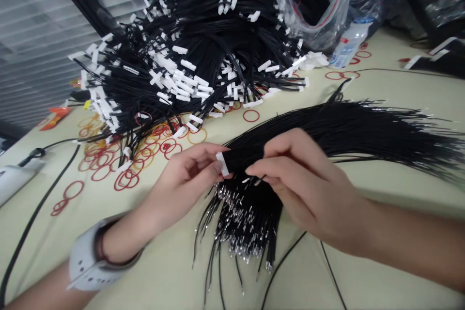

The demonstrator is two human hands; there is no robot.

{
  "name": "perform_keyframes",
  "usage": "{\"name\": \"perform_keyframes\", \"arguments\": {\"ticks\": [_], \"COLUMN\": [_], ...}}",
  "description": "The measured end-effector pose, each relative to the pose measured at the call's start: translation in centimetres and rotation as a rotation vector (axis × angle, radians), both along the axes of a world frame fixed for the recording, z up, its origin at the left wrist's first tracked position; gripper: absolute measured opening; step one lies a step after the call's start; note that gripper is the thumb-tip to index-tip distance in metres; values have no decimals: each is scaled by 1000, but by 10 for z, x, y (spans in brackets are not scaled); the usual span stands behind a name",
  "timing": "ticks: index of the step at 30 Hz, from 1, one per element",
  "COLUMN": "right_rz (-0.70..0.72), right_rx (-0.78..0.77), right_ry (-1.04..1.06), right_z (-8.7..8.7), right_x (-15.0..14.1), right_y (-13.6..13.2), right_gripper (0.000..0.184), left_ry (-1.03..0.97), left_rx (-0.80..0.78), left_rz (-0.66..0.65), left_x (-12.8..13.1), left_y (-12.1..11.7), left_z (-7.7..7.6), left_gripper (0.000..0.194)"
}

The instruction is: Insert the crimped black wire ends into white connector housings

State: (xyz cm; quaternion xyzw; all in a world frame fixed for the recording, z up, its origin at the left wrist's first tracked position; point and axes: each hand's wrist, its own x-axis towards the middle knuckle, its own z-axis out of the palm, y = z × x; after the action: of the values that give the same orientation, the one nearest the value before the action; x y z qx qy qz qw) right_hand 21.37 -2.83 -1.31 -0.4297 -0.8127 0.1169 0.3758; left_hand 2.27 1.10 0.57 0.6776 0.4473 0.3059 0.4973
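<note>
My left hand [181,179] pinches a small white connector [222,163] between thumb and fingertips. My right hand [305,179] is closed in a pinch on a thin black wire right beside that connector. Both hands hover over a loose bundle of black wires [337,128] whose bare metal tips [243,232] fan out toward me on the pale table [381,198]. A white band sits on my left wrist [87,256].
A big heap of black wires fitted with white connectors [189,53] fills the far left. Red rubber bands [119,160] lie scattered before it. A plastic bag [312,0] and a small bottle [348,43] stand at the back right. A black cable [32,223] crosses the left.
</note>
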Motion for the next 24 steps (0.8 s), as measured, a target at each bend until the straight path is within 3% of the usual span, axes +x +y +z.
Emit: {"name": "perform_keyframes", "arguments": {"ticks": [7,15,24], "right_rz": [41,9,-13], "right_rx": [94,52,186], "right_ry": [-74,-67,-195], "right_z": [-8,-9,-9], "right_x": [-1,-1,6], "right_y": [2,2,-2], "right_gripper": [18,21,29], "left_ry": [-33,-18,-10], "left_rx": [5,9,32], "left_rz": [-19,-28,-29], "left_x": [0,0,0], "left_y": [-4,-6,-5], "left_z": [1,0,-1], "left_gripper": [17,16,16]}}
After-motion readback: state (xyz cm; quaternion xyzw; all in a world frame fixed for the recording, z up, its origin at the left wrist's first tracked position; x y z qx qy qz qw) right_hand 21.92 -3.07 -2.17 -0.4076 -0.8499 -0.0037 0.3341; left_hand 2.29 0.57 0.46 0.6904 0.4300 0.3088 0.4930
